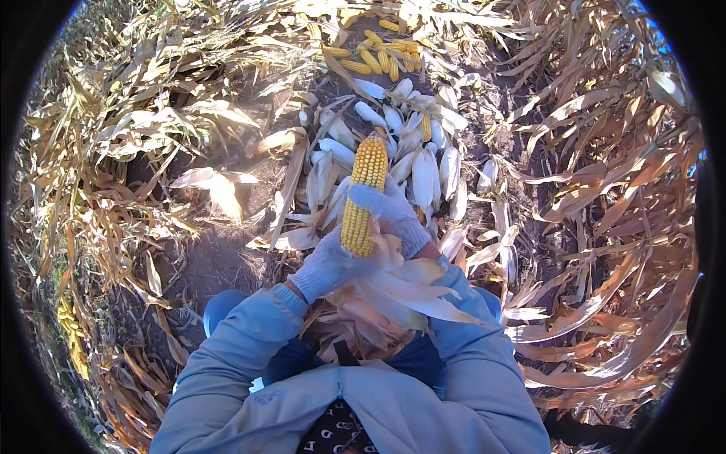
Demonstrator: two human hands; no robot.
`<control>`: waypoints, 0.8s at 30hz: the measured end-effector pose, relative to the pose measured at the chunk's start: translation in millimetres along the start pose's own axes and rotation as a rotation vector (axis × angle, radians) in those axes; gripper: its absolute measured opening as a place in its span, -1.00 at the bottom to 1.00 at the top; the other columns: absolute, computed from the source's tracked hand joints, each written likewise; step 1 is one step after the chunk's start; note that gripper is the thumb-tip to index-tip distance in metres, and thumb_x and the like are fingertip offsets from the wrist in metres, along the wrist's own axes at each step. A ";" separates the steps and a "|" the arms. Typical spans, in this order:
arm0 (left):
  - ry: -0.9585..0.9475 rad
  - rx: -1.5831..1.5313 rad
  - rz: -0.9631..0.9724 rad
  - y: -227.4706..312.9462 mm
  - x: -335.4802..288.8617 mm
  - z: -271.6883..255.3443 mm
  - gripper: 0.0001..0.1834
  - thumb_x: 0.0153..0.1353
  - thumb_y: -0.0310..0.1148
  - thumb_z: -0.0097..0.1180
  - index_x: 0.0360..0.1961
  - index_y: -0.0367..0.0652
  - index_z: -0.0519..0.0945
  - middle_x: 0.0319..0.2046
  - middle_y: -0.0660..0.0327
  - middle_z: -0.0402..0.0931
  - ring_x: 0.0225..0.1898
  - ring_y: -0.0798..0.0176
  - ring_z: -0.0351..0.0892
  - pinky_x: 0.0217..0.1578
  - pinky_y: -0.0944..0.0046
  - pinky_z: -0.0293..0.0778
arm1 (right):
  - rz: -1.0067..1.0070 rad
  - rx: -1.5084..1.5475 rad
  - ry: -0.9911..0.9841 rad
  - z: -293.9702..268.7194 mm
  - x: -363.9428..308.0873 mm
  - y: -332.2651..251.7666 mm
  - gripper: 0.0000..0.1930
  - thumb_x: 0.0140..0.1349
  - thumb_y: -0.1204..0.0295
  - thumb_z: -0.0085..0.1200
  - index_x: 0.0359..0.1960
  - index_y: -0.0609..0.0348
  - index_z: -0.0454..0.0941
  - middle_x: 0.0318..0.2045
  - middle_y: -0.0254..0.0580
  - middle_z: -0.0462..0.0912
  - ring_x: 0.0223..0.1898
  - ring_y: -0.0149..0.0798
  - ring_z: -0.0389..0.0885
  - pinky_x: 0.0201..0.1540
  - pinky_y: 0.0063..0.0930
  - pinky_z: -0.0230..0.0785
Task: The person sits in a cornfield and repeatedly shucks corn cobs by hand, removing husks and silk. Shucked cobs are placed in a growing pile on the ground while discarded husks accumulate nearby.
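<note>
A yellow ear of corn (369, 163) stands nearly upright in front of me, its kernels bare along most of its length. My left hand (333, 265), in a pale knitted glove, is closed round its lower end. Gloved the same way, my right hand (393, 212) wraps the ear's middle, fingers across the kernels. Peeled-back husk (408, 291) hangs from the base, over my right wrist and down toward my lap. Just beyond my hands lies a heap of ears still in pale husks (425, 178).
Several husked yellow ears (382, 57) lie piled on the soil past the heap. More yellow corn (72, 333) lies at the far left. Dry stalks and leaves (605, 189) cover the ground on both sides. Loose husks (219, 185) lie left of the heap.
</note>
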State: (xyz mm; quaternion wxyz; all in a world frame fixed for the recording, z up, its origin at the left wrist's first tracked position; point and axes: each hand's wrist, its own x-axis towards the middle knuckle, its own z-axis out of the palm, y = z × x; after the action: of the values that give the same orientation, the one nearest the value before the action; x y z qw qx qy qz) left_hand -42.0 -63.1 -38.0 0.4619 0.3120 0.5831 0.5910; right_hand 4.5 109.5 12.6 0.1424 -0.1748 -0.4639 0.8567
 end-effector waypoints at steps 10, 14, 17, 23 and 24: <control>1.180 1.049 -0.513 -164.6 73.2 13.5 -0.53 0.54 -0.25 -0.17 0.34 -0.25 0.44 0.23 0.04 0.55 0.24 -0.02 0.57 0.23 0.05 0.50 | -0.174 -0.124 0.084 45.6 -24.7 -8.1 -0.53 0.26 0.56 0.27 0.19 0.21 0.42 -0.16 -0.34 0.62 -0.19 -0.44 0.64 -0.10 -0.50 0.59; 0.774 1.037 -0.428 -150.2 70.9 20.4 -0.54 0.57 -0.29 -0.23 0.34 -0.25 0.45 0.25 0.03 0.54 0.26 -0.02 0.56 0.23 0.05 0.50 | -0.252 -0.266 0.109 46.8 -26.5 -6.1 -0.59 0.25 0.54 0.26 0.11 0.23 0.42 -0.18 -0.36 0.60 -0.21 -0.49 0.61 -0.13 -0.53 0.56; -0.071 0.677 0.032 -139.6 51.4 4.0 -0.55 0.58 -0.30 -0.25 0.35 -0.23 0.45 0.26 0.05 0.53 0.26 0.00 0.56 0.24 0.06 0.50 | -0.364 -0.492 0.216 35.5 -29.2 -10.4 -0.60 0.25 0.51 0.28 0.07 0.25 0.41 -0.20 -0.37 0.59 -0.23 -0.51 0.59 -0.16 -0.54 0.53; -0.170 -0.780 -0.016 -138.3 30.8 5.9 -0.55 0.58 -0.28 -0.22 0.37 -0.19 0.44 0.26 0.09 0.53 0.26 0.06 0.57 0.26 0.09 0.49 | -0.379 -0.460 0.216 41.6 -24.1 -1.9 -0.55 0.23 0.47 0.30 0.10 0.28 0.40 -0.19 -0.33 0.58 -0.24 -0.51 0.57 -0.18 -0.53 0.53; -0.188 -1.021 0.019 -140.7 29.9 11.9 -0.55 0.58 -0.27 -0.21 0.37 -0.18 0.44 0.26 0.09 0.53 0.26 0.07 0.57 0.27 0.09 0.48 | -0.383 -0.500 0.223 42.1 -23.8 -1.0 -0.54 0.23 0.47 0.30 0.11 0.28 0.39 -0.18 -0.32 0.58 -0.23 -0.50 0.57 -0.18 -0.53 0.53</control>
State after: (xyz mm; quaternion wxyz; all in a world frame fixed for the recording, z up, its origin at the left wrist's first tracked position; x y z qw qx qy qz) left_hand -16.8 -46.1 -179.1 0.6003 0.1040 0.1734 0.7738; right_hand 7.8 69.0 38.9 0.3031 -0.2065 -0.6657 0.6498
